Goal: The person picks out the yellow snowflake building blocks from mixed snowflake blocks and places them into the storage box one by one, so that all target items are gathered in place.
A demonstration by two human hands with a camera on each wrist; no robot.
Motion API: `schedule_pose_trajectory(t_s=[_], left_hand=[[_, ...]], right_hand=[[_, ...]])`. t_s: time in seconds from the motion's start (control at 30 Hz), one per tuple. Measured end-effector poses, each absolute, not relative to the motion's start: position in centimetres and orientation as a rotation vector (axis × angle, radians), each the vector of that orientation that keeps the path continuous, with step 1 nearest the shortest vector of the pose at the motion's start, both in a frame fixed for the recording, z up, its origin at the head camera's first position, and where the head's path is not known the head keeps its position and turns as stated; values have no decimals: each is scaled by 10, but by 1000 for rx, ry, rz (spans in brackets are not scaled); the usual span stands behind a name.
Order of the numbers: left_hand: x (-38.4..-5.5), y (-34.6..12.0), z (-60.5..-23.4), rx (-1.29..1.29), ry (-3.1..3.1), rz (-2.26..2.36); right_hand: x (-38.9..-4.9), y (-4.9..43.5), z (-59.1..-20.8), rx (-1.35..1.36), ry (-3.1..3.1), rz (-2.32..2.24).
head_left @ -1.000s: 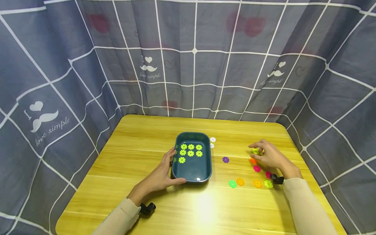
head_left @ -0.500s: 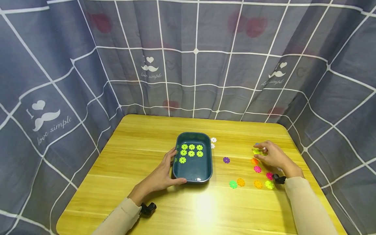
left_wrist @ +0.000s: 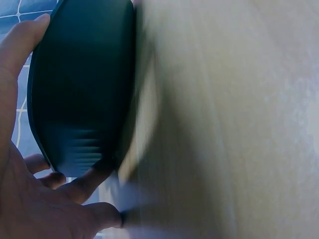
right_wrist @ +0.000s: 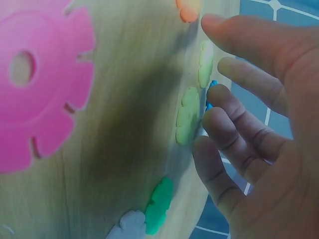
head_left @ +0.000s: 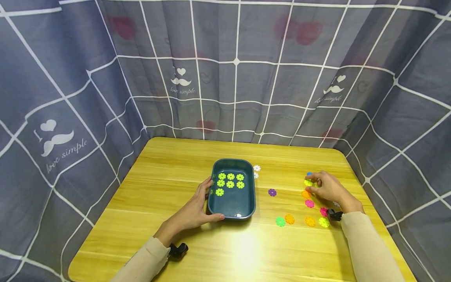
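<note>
My left hand [head_left: 192,209] grips the dark teal tray [head_left: 234,205] at its left side and near corner. In the left wrist view, the thumb lies on the tray rim [left_wrist: 31,99] and the fingers reach its other side. Several yellow-green snowflake discs [head_left: 230,184] lie flat inside, toward the far end. At the right, my right hand [head_left: 329,188] hovers above the loose discs, thumb and fingers apart. Close by its fingertips are yellow-green discs [right_wrist: 188,117], a blue disc [right_wrist: 210,97] and an orange disc [right_wrist: 188,12]. Nothing shows between those fingers.
Right of the tray lie white discs [head_left: 257,168] and a purple disc [head_left: 272,192]. Green [head_left: 280,221], orange [head_left: 310,221] and pink discs [head_left: 309,203] are scattered nearer the front. A grey checked curtain [head_left: 218,82] surrounds the wooden table [head_left: 169,168].
The right hand has shifted slightly right and toward the front, uncovering the blue disc and more of a yellow-green one. The left hand and tray hold their place.
</note>
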State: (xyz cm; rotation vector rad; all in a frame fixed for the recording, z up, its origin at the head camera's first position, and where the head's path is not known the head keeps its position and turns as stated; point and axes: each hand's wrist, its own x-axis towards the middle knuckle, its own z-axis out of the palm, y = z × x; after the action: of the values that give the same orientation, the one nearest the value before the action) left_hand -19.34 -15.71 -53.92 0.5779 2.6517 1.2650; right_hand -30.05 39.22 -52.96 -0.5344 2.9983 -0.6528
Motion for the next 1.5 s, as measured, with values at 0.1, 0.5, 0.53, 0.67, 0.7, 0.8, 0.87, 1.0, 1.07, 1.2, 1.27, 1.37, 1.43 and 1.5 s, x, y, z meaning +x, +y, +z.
schedule_pose_trajectory(t_s=[0.1, 0.5, 0.53, 0.67, 0.7, 0.8, 0.87, 1.0, 1.07, 1.2, 1.27, 1.37, 1.43, 1.5], left_hand=[[-194, -157, -539, 577, 2654, 1262], [-194, -156, -539, 571, 2659, 1250], [-194, -156, -539, 571, 2661, 1249], [-194, -156, -538, 573, 2663, 1246], [-194, -156, -538, 573, 2662, 1247], [-194, -157, -538, 570, 2662, 1248], [-194, -157, -539, 571, 2665, 1245], [-195, -156, -539, 573, 2669, 1236], [-194, -157, -539, 572, 2667, 1237], [-194, -157, -539, 570, 2666, 1242], [-194, -157, -539, 571, 2665, 1246], [-194, -157, -539, 575, 2662, 1251], [-195, -157, -540, 579, 2661, 1253], [-195, -157, -540, 578, 2661, 1252]], right_hand=[[-302, 394, -532, -520, 2994, -654], [-306, 398, -537, -496, 3016, -687], [-306, 398, -537, -492, 3013, -695], [-306, 397, -536, -468, 3004, -725], [-306, 397, -536, -459, 3003, -730], [-305, 397, -537, -434, 2999, -745], [-305, 396, -537, -424, 2993, -756], [-305, 396, -537, -402, 2982, -775], [-305, 395, -537, -402, 2979, -779], [-306, 396, -537, -400, 2971, -794], [-307, 397, -537, -402, 2965, -802], [-307, 397, -536, -394, 2960, -807], [-307, 397, -536, -397, 2955, -799], [-308, 397, -536, -394, 2949, -800]])
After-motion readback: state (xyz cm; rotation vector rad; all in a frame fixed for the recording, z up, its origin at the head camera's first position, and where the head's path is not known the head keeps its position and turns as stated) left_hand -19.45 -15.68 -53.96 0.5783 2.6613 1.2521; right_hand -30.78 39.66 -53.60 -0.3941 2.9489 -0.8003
